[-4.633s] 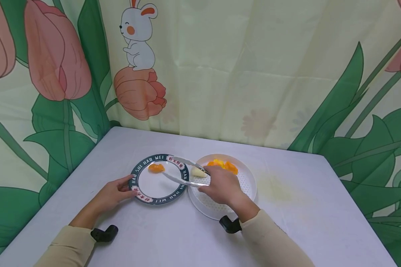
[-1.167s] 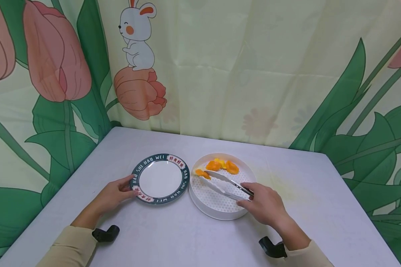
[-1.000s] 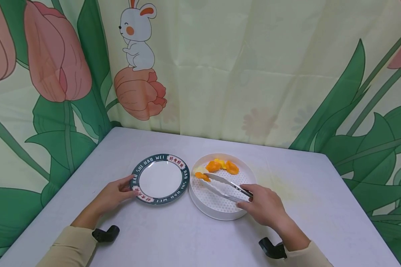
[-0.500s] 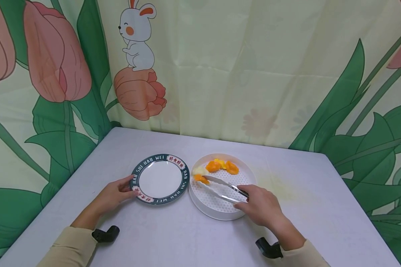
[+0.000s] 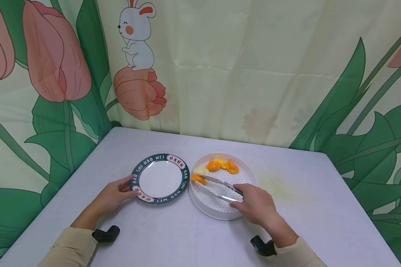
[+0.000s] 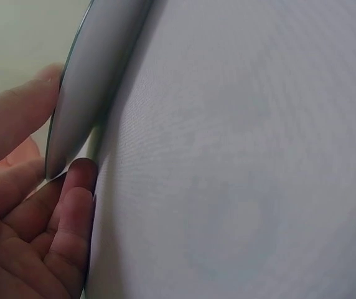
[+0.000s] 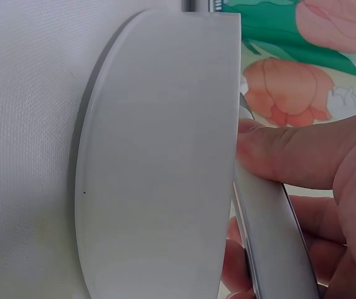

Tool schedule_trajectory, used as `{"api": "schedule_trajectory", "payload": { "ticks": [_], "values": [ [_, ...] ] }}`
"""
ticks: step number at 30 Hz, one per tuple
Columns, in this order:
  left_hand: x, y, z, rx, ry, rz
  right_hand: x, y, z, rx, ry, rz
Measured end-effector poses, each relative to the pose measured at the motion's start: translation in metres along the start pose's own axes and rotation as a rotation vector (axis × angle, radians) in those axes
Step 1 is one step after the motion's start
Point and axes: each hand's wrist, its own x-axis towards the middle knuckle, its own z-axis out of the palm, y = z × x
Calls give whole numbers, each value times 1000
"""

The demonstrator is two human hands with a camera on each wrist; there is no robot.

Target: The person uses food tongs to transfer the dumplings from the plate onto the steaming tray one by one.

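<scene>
My left hand (image 5: 111, 196) holds the left rim of a round plate (image 5: 160, 180) with a dark lettered border. In the left wrist view, the thumb lies on the plate's edge and curled fingers are at its underside. My right hand (image 5: 257, 204) grips metal tongs (image 5: 225, 184) over a white round steamer-like tray (image 5: 217, 214) with a dotted floor. At the tongs' tips, by the tray's left wall, is a small orange piece (image 5: 198, 179); whether it is pinched I cannot tell. A pale piece (image 5: 200, 170) lies just behind it. In the right wrist view, the tray's wall hides part of the tongs (image 7: 268, 230).
Orange pieces (image 5: 232, 167) and a yellow piece (image 5: 220, 163) lie at the tray's back. Plate and tray stand side by side on a white-covered table (image 5: 173, 237). Behind the table hangs a printed curtain (image 5: 220, 92).
The orange piece was on the plate at first; now it is in the tray. Within the last second, the tongs and piece shifted left and slightly nearer. The left hand stays put.
</scene>
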Motion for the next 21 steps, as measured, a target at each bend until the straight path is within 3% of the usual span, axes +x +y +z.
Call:
{"api": "schedule_trajectory", "payload": {
  "ticks": [9,21],
  "values": [
    [0,-1,1,10,3,1,0,-1,2,7,-10,24],
    [0,1,1,17,1,-14,-2,-4,-3,114,33,31]
  ]
}}
